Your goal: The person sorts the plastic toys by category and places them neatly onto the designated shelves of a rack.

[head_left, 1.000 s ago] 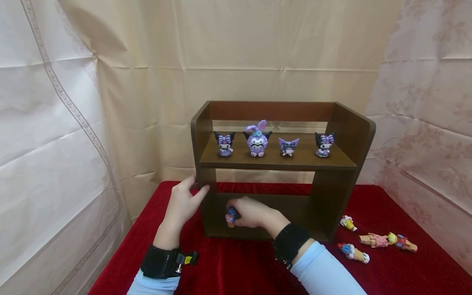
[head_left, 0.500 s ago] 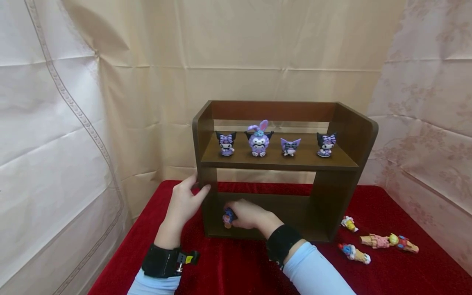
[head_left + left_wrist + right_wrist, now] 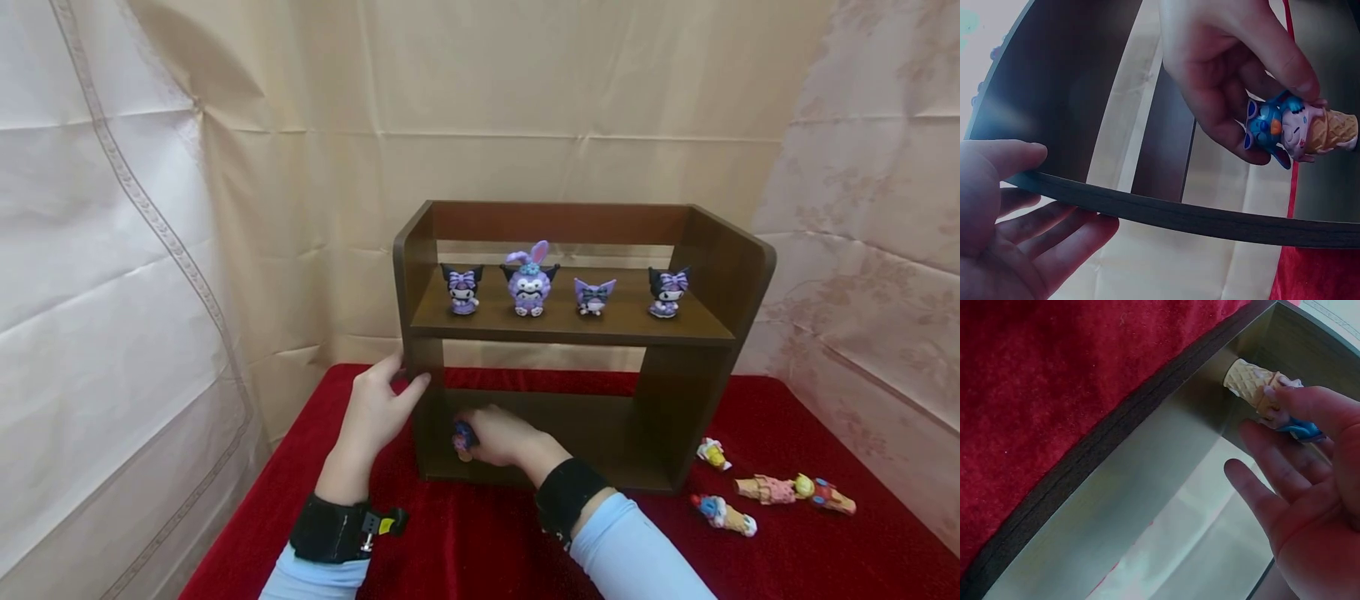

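Observation:
My right hand (image 3: 504, 435) reaches into the lower level of a brown wooden shelf (image 3: 573, 339), near its left side. It pinches an ice cream cone figurine (image 3: 1297, 129) with a blue long-eared character at the top, a pinkish middle and a waffle cone base. The cone's end (image 3: 1246, 380) is close to the bottom board; contact is hard to tell. My left hand (image 3: 378, 408) grips the shelf's left side panel, thumb on one face and fingers on the other, as the left wrist view shows.
On the upper level stand several purple and black figurines (image 3: 529, 287). Right of the shelf, several ice cream cone figurines (image 3: 724, 515) lie on the red velvet cloth (image 3: 465, 542). Pale curtains (image 3: 525, 100) hang behind and at both sides.
My right hand has shifted slightly left and down with the ice cream cone figurine toward the shelf's left side panel. The left hand keeps its grip. The camera view has drifted a little.

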Motion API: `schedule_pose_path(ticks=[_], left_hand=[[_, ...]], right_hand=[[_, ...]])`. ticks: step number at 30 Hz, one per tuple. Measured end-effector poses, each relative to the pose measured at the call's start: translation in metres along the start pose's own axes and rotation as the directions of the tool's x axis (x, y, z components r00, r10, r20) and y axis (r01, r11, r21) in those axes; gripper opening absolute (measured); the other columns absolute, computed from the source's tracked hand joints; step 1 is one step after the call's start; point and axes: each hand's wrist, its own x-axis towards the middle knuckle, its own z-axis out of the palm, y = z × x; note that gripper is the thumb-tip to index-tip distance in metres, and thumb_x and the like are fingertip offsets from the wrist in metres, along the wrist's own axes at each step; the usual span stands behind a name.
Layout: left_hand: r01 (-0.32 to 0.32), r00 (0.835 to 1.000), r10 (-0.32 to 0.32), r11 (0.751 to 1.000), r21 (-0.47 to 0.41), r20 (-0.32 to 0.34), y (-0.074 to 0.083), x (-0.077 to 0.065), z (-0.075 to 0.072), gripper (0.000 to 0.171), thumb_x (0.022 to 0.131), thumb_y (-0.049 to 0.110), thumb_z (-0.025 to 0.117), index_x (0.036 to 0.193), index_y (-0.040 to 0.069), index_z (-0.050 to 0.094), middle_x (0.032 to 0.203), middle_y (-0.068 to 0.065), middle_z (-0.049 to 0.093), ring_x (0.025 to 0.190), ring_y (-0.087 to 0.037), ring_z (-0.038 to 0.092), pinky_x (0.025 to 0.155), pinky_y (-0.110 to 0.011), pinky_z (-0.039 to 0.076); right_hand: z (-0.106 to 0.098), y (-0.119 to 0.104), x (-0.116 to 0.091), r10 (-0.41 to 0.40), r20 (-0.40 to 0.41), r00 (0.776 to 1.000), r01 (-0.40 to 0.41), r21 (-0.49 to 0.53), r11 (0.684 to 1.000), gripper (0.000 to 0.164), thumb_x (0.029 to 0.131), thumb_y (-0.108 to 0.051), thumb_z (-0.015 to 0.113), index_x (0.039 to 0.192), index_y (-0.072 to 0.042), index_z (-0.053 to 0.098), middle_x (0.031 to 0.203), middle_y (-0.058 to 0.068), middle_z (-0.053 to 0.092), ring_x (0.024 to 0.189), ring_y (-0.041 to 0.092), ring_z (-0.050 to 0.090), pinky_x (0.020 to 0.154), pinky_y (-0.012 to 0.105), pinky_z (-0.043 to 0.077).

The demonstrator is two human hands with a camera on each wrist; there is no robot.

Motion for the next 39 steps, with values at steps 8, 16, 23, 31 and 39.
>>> schedule_pose_path(ticks=[8,16,23,31,39], left_hand=[[0.016,1.000,-0.016,1.000,0.001,0.001,-0.001,-0.001,0.000,0.041,0.088,0.022,0.070,0.127,0.021,0.059,0.115,0.002,0.066,0.104,-0.012,0.059,0.082,-0.042,0.055],[0.021,1.000,-0.021,1.000,0.009,0.015,-0.002,0.000,-0.001,0.040,0.089,0.024,0.069,0.127,0.020,0.059,0.115,0.001,0.066,0.104,-0.013,0.059,0.082,-0.041,0.055],[0.023,1.000,-0.023,1.000,0.016,0.011,-0.001,-0.001,-0.001,0.041,0.088,0.023,0.070,0.128,0.020,0.059,0.115,0.001,0.066,0.104,-0.014,0.059,0.081,-0.042,0.055],[0.017,1.000,-0.017,1.000,0.008,0.001,0.001,-0.001,0.000,0.040,0.088,0.021,0.071,0.126,0.018,0.060,0.114,-0.001,0.066,0.104,-0.020,0.060,0.082,-0.044,0.055],[0.018,1.000,-0.018,1.000,0.008,-0.003,0.003,-0.001,-0.001,0.041,0.087,0.021,0.071,0.126,0.017,0.060,0.114,-0.002,0.066,0.104,-0.020,0.060,0.080,-0.044,0.055]], right_hand=[[-0.001,0.000,-0.001,-0.004,-0.004,1.000,0.004,0.017,1.000,0.042,0.083,-0.018,0.074,0.122,-0.011,0.060,0.100,-0.002,0.064,0.092,0.011,0.059,0.079,0.030,0.052],[0.000,-0.003,-0.003,0.145,-0.032,0.989,-0.143,0.045,0.989,0.067,0.076,-0.039,0.079,0.130,-0.008,0.055,0.106,0.003,0.064,0.093,0.016,0.060,0.080,0.035,0.053],[0.004,-0.009,0.000,0.227,-0.102,0.969,-0.225,0.033,0.974,0.062,0.074,-0.033,0.082,0.125,-0.006,0.058,0.096,0.003,0.063,0.083,0.017,0.059,0.073,0.037,0.053],[0.006,-0.010,0.001,0.217,-0.123,0.968,-0.217,0.011,0.976,0.056,0.078,-0.028,0.079,0.124,-0.004,0.058,0.100,0.007,0.065,0.087,0.021,0.061,0.074,0.039,0.054],[0.009,-0.011,0.004,0.198,-0.155,0.968,-0.200,0.002,0.980,0.042,0.077,-0.026,0.080,0.111,-0.009,0.062,0.091,0.004,0.065,0.081,0.018,0.061,0.067,0.036,0.054]])
